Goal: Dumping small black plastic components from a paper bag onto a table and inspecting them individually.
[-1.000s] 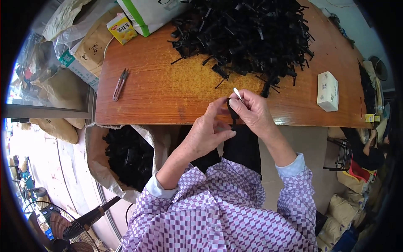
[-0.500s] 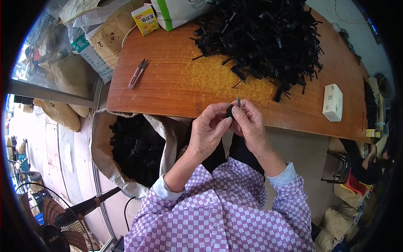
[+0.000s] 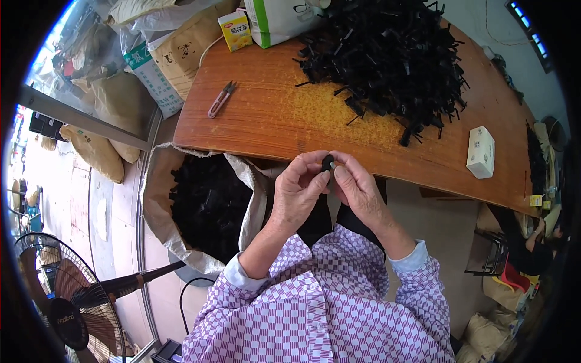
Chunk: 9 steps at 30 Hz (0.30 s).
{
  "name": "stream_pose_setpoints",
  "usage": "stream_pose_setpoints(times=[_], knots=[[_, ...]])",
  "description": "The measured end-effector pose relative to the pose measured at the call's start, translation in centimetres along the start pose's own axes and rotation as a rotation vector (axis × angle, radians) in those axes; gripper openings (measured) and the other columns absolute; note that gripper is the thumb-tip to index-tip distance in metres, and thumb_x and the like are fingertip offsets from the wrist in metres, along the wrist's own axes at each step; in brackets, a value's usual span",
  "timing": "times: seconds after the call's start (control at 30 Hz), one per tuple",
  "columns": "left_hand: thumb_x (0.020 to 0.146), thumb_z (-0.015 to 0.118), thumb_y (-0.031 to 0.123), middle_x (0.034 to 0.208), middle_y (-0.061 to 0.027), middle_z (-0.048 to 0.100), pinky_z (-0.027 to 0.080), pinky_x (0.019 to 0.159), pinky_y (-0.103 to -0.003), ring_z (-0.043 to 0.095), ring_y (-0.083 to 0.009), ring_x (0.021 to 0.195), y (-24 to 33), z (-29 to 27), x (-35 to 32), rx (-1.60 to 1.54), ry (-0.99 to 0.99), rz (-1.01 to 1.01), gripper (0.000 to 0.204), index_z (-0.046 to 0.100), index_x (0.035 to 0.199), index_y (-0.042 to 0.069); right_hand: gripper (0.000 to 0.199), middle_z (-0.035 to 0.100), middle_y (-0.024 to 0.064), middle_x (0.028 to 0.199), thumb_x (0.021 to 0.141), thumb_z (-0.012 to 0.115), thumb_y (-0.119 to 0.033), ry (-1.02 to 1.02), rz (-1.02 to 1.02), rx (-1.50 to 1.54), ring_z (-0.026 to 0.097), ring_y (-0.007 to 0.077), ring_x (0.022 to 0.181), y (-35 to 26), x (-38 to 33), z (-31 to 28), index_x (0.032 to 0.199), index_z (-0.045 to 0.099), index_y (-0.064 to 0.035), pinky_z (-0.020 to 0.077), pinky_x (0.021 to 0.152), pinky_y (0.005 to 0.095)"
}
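I see both hands meeting just off the near edge of the desk point(image 3: 284, 127), above the lap. Left hand point(image 3: 299, 190) and right hand point(image 3: 357, 190) are pinched together, fingertips closed on one small black piece point(image 3: 327, 163) held between them; rest of the piece is hidden by the fingers. At 9 o'clock from the hands, just below the desk edge, an open sack point(image 3: 158, 199) full of black pieces point(image 3: 209, 202). Lower, at 8 o'clock, a standing fan point(image 3: 66, 302) on the floor. On the desk at 11 o'clock, well apart from the hands, pink-handled snips point(image 3: 220, 99). At 3 o'clock, near the desk's right end, a small white box point(image 3: 481, 151). At 12 to 1 o'clock, far side of the desk, a big heap of black strips point(image 3: 387, 54). Beyond it at 11 o'clock, a small yellow carton point(image 3: 235, 30) beside a white-and-green box point(image 3: 275, 21), with bags point(image 3: 163, 54) stacked off the desk's left end.
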State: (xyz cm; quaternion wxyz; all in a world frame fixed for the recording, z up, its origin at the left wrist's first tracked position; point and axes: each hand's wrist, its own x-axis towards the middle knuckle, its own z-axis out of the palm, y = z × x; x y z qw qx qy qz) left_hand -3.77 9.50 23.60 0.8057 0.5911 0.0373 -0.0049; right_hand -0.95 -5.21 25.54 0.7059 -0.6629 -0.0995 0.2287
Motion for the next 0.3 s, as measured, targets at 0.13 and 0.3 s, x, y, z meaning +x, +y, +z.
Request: stream_pose_setpoints(times=[0.13, 0.3], knots=[[0.086, 0.061, 0.002, 0.09, -0.0006, 0.061, 0.044, 0.057, -0.015, 0.059, -0.0056, 0.069, -0.6, -0.1, -0.9, 0.059, 0.022, 0.117, 0.033, 0.056, 0.118, 0.005, 0.032, 0.05, -0.0029, 0.079, 0.098, 0.045, -0.024, -0.009, -0.036, -0.073, 0.045, 0.0027, 0.065, 0.0, -0.8, 0.8, 0.124, 0.047, -0.0052, 0.0391, 0.055, 0.0165], [0.086, 0.06, 0.0, 0.097, -0.0023, 0.059, 0.047, 0.06, -0.017, 0.059, -0.0057, 0.072, -0.8, -0.1, -1.4, 0.165, -0.011, 0.211, 0.036, 0.055, 0.121, 0.007, 0.033, 0.052, -0.0016, 0.078, 0.097, 0.046, -0.023, 0.007, -0.094, -0.13, 0.047, 0.0035, 0.065, 0.2, -1.6, 1.1, 0.126, 0.045, -0.0065, 0.0401, 0.055, 0.0177]])
